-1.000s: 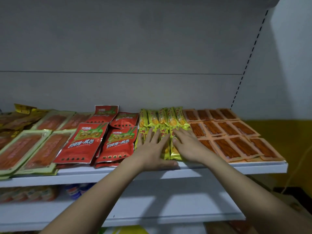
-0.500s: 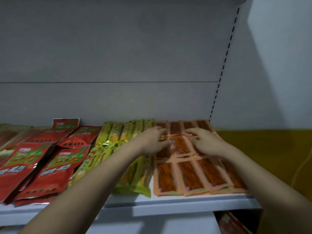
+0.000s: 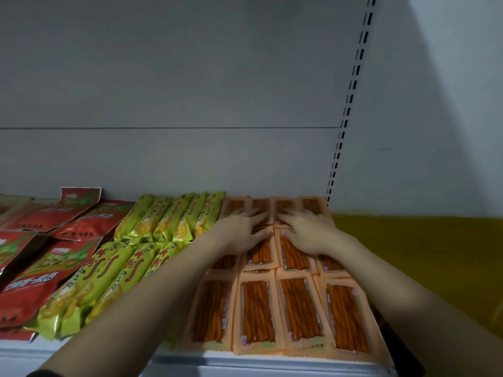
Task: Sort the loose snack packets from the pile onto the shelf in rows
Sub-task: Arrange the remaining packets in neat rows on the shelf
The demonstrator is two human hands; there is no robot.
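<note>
Two bare forearms reach up from the bottom of the frame onto a white shelf [image 3: 272,361] with a smooth metal front edge. Both hands lie flat, palms down, in the centre of the frame, on a block of orange packets [image 3: 257,308]. These are flat, rectangular, matte sachets with crimped ends and a clear window that shows thin reddish-orange sticks packed lengthwise. They lie side by side in rows of four, running from the shelf's front edge at lower centre to the back panel.

The left hand [image 3: 239,232] has its fingers straight and slightly spread, pressing on the middle and back rows; it grips nothing. The right hand [image 3: 307,231] mirrors it, fingers extended and pointing toward the left hand, fingertips close to each other but apart.

Just left of the orange block sit yellow-green packets [image 3: 174,216]: glossy, crinkled, puffy pillow-shaped tubes in two rows, the front row partly under the left forearm. Farther left, at the frame's left edge, lie red packets [image 3: 40,278], larger shiny flat pouches with white lettering, overlapping loosely.

Behind everything stands a plain grey back panel [image 3: 168,91] with one thin horizontal seam. A slotted metal upright [image 3: 351,93] runs down the upper right, beside a pale wall. A dull yellow surface [image 3: 422,254] fills the right middle.
</note>
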